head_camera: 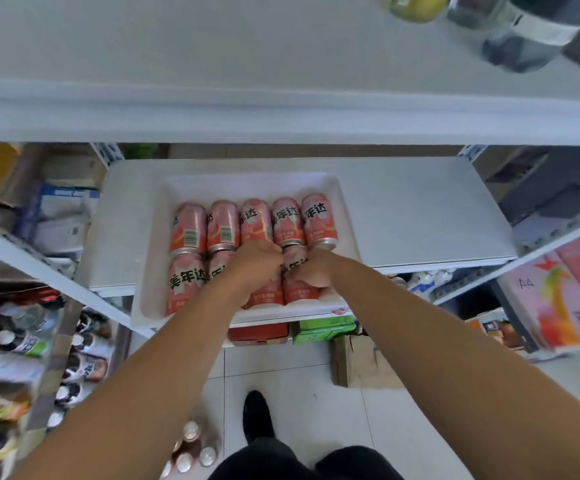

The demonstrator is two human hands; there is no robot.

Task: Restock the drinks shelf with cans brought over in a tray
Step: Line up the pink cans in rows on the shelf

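Tray (247, 183) at shelf (420, 209) front edge; left hand (255, 266) and right hand (318, 273) each curl fingers round a near-row can (265, 296), presumably to unload.

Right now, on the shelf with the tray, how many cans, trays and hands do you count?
pink cans: 10, some partly under the hands
white tray: 1
hands: 2, left hand and right hand
Total: 13

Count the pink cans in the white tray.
10 cans, it seems: five across the back of the tray, five across the front. The left hand and right hand cover some front ones, so the rightmost is barely visible.
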